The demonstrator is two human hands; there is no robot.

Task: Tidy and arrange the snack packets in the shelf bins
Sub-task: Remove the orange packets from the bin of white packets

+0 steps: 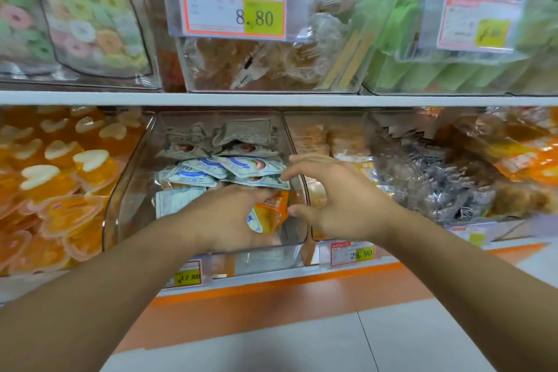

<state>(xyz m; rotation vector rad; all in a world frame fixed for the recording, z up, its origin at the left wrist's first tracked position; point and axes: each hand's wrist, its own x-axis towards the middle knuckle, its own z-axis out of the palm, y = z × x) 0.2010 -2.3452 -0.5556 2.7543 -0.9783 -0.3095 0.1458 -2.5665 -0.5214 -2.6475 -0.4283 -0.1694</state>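
A clear plastic bin (133, 178) on the lower shelf holds pale blue snack packets (199, 174), grey-brown packets (244, 133) behind them and an orange packet (271, 211) near the front. My left hand (229, 217) is inside the bin, its fingers curled around the orange packet. Just right of it, my right hand (335, 199) hovers over the bin's right wall with fingers spread, fingertips near the blue packets, holding nothing.
Orange heart-shaped jelly cups (57, 172) fill the bin to the left. Bins with orange and dark silvery packets (428, 178) stand to the right. The upper shelf (271, 98) carries more bins and a price tag (232, 3). Price labels (351, 254) hang on the shelf front.
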